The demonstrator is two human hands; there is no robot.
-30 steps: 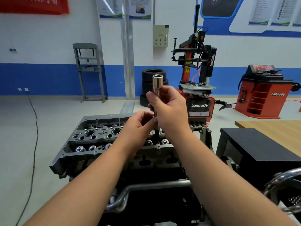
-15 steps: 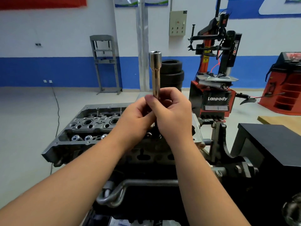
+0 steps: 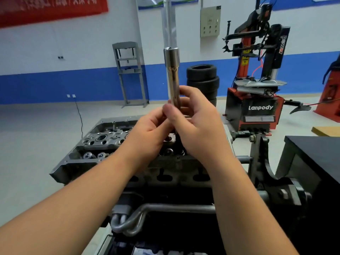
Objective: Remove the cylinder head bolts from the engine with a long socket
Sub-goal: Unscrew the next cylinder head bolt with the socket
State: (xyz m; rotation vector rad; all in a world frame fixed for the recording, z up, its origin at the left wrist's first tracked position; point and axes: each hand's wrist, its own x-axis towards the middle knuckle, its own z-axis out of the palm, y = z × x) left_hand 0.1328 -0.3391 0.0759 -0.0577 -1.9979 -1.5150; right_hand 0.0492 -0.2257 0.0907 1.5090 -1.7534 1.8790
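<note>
Head view, workshop floor. Both hands meet just above centre frame over the engine (image 3: 103, 142), closed around the lower shaft of the long socket (image 3: 172, 74), which stands upright with its wider open end at 12 o'clock. The right hand (image 3: 198, 126) wraps the shaft, thumb pressed across its near face; the left hand (image 3: 149, 133) closes in from 9 o'clock, its fingertips at the shaft below the thumb. The socket's lower end is hidden behind the hands, so whether it sits on a bolt or carries one cannot be told. The exposed cylinder head extends toward 9 o'clock from the hands, showing valve springs (image 3: 88, 155) and round bores; its right-hand half is covered by wrists and forearms, and no bolt head can be picked out with certainty. At 6 o'clock a bent metal tube (image 3: 165, 207) crosses the dark engine block, whose lower part is cut off by the frame edge. At 3 o'clock stand the engine stand bracket (image 3: 261, 159) and a black table (image 3: 316, 155), partly out of frame. Toward 1 o'clock are stacked tyres (image 3: 202, 78) and a tyre changer (image 3: 257, 107) labelled "Lanpody". The red banner (image 3: 51, 8) at 11 o'clock is too blurred to read.
</note>
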